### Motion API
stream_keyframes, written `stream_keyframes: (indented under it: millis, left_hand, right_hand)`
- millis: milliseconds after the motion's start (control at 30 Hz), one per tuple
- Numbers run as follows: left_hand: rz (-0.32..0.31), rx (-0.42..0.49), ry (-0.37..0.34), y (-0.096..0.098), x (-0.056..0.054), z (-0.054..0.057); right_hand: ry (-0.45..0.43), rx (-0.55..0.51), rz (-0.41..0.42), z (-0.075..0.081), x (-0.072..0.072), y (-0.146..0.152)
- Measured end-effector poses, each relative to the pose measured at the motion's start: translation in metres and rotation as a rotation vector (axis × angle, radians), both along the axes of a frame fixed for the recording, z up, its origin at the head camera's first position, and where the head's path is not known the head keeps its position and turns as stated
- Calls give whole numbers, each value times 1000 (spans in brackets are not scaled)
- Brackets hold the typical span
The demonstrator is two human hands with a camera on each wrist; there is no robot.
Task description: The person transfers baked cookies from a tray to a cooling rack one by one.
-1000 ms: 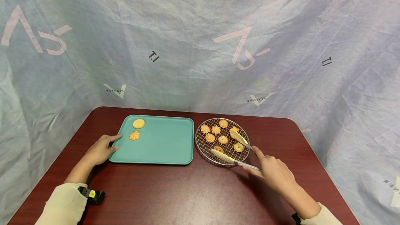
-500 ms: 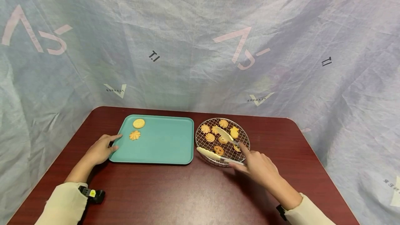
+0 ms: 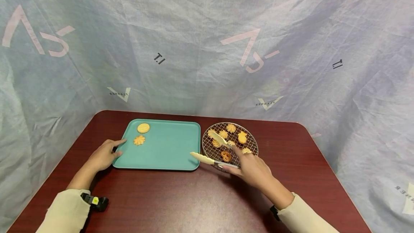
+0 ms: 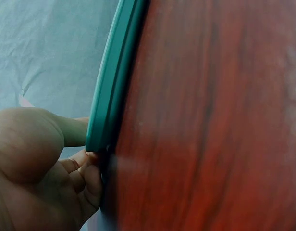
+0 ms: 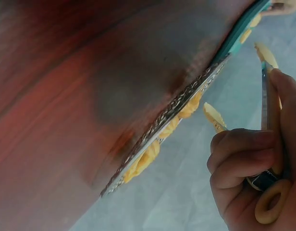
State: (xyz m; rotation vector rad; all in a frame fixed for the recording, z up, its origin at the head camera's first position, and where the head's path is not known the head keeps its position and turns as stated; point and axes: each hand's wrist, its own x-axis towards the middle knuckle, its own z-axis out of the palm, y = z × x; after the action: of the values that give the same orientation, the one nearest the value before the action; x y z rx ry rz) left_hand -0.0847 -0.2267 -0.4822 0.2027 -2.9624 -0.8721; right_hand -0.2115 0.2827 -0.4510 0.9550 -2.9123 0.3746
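Note:
My left hand holds the left rim of a teal tray. In the left wrist view, the thumb lies over the tray's edge, with the other fingers curled beneath. A round cookie and a flower-shaped cookie lie on the tray's left part. My right hand grips a pair of tongs, their arms spread wide. One tip hangs over the round wire rack, the other over the tray's right edge. Nothing shows between the tips.
Several cookies rest on the rack, including a pretzel-shaped one, a swirled one and a pineapple-shaped one. Tray and rack stand side by side on a dark red wooden table. A grey cloth hangs behind.
My right hand has moved left across the rack with the spread tongs, from the pineapple-shaped cookie toward the tray. The left hand and the tray have stayed put.

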Motion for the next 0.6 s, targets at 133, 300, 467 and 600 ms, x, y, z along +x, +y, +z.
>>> stream_keyframes:
  millis: [133,300,467,600]
  left_hand:
    - [-2,-4,-3,-1,0,-1]
    - [-8,-6,-8,-1,0,1]
    - [-9,0,-13,0,0,3]
    - [-8,0,-13,0,-1,4]
  right_hand:
    - [-13,4,7,-1,-1,-10]
    - [-16,3,30,-2,-1,-23]
    - [-10,-9,75,-3,0,-38]
    - [-16,-11,88,-3,2,-51]
